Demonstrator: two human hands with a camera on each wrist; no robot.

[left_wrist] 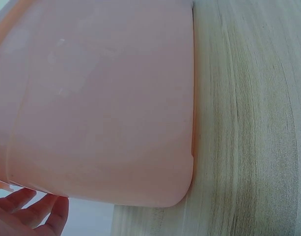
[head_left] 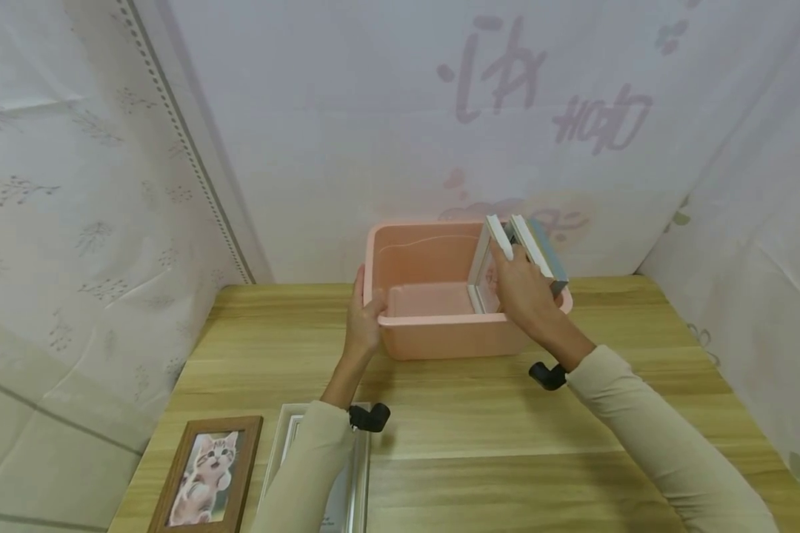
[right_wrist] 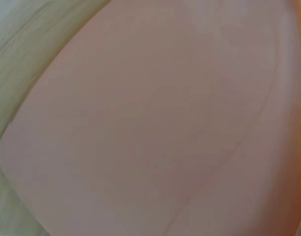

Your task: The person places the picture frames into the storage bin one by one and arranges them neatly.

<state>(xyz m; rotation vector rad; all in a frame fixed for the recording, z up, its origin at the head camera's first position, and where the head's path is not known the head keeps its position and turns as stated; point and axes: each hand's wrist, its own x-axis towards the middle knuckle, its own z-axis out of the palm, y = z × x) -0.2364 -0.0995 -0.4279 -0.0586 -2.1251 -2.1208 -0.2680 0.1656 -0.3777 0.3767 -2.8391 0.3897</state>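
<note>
A pink bin (head_left: 453,337) stands at the back of the wooden table. My left hand (head_left: 364,317) grips its left end, the thumb over the rim; in the left wrist view the fingers of that left hand (left_wrist: 35,214) lie against the bin wall (left_wrist: 101,103). My right hand (head_left: 525,290) reaches over the near rim and grips a white frame (head_left: 498,237), which stands upright inside the bin. Right of it, another white-edged frame (head_left: 532,244) and a blue-grey one (head_left: 550,255) lean at the bin's right end. The right wrist view shows only the bin's outer wall (right_wrist: 140,118) and some table.
On the table (head_left: 473,437) at the front left lie a brown wooden frame (head_left: 250,459) with a kitten picture and a silver-edged frame (head_left: 362,474), partly under my left sleeve. A printed cloth (head_left: 320,148) hangs behind the bin, with more cloth at both sides.
</note>
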